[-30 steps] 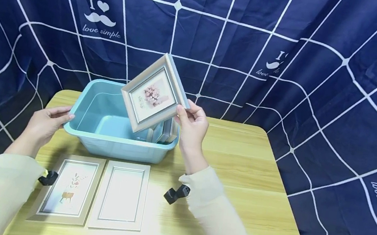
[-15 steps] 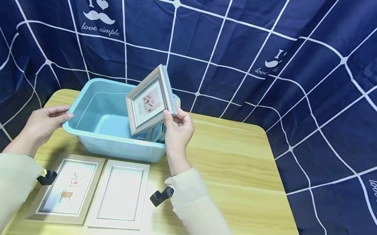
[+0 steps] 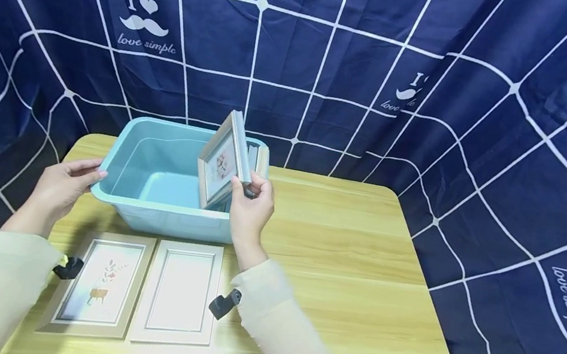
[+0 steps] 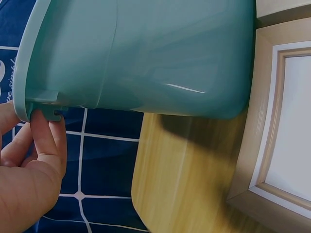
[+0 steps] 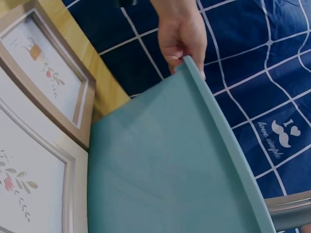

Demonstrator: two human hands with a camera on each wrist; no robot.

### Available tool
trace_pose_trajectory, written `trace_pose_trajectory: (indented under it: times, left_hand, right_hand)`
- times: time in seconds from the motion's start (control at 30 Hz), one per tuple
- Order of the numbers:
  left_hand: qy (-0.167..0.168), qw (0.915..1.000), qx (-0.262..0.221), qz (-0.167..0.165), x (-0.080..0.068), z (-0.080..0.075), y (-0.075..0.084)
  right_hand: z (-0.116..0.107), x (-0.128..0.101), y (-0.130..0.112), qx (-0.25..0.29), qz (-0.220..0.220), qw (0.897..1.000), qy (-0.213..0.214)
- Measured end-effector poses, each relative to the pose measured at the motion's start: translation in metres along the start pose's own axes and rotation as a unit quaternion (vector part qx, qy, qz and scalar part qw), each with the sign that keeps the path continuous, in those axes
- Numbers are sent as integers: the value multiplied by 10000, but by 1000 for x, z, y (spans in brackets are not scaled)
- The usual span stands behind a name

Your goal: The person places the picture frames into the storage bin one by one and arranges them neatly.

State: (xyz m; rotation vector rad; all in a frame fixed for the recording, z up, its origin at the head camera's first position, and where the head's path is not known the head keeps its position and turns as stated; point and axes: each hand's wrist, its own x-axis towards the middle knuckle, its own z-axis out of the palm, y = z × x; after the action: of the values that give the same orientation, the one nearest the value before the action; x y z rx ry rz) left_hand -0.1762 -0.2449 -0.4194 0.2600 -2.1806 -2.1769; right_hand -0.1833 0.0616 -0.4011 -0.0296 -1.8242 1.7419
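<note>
My left hand (image 3: 55,193) pinches the left rim of a light blue plastic basin (image 3: 173,223); the left wrist view shows thumb and fingers (image 4: 46,141) at the rim's corner. With thumb and fingers, my right hand (image 3: 251,212) grips the lower right corner of a small picture frame (image 3: 220,163) with a pink flower print. This frame is tilted, its lower part inside the basin. Behind it, more frames (image 3: 262,161) stand at the basin's right end, partly hidden. In the right wrist view only an edge of the held frame (image 5: 291,211) shows.
Two larger picture frames lie flat side by side before the basin: a tan one (image 3: 131,301) with a potted plant print and a whitish one (image 3: 210,312), washed out by glare. The wooden table (image 3: 357,272) has a dark blue checked curtain (image 3: 292,39) round it.
My right hand has moved left and down, bringing the small picture frame lower into the basin and turning it more edge-on. My left hand has stayed on the rim.
</note>
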Motion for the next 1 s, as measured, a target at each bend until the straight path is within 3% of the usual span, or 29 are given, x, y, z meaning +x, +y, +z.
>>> trace_pose_trajectory:
  times: [0.2, 0.43, 0.57, 0.6, 0.63, 0.8, 0.83, 1.0]
  left_hand:
    - [-39, 9997, -239, 18, 2, -1, 0]
    - [51, 9997, 250, 56, 10, -7, -10]
    - [62, 10000, -60, 49, 12, -8, -13]
    - [-34, 9991, -406, 91, 21, -15, -24]
    - [-63, 9997, -198, 86, 19, -14, -21]
    - [-91, 9992, -375, 88, 15, -12, -17]
    - [-11, 9999, -138, 50, 5, -4, -5]
    - [-55, 9993, -360, 45, 1, -2, 0]
  right_hand:
    - [3, -11, 2, -67, -146, 9998, -137]
    - [0, -23, 4, -431, -190, 9985, -287]
    - [-2, -25, 8, -760, -240, 9961, -383]
    - [-2, -25, 8, -814, -244, 9956, -401]
    - [-2, -26, 9, -853, -255, 9951, -420]
    - [-4, -27, 9, -1005, -233, 9932, -534]
    - [-4, -27, 9, -1077, -240, 9923, -556]
    - [-6, -26, 7, -1921, -413, 9786, -613]
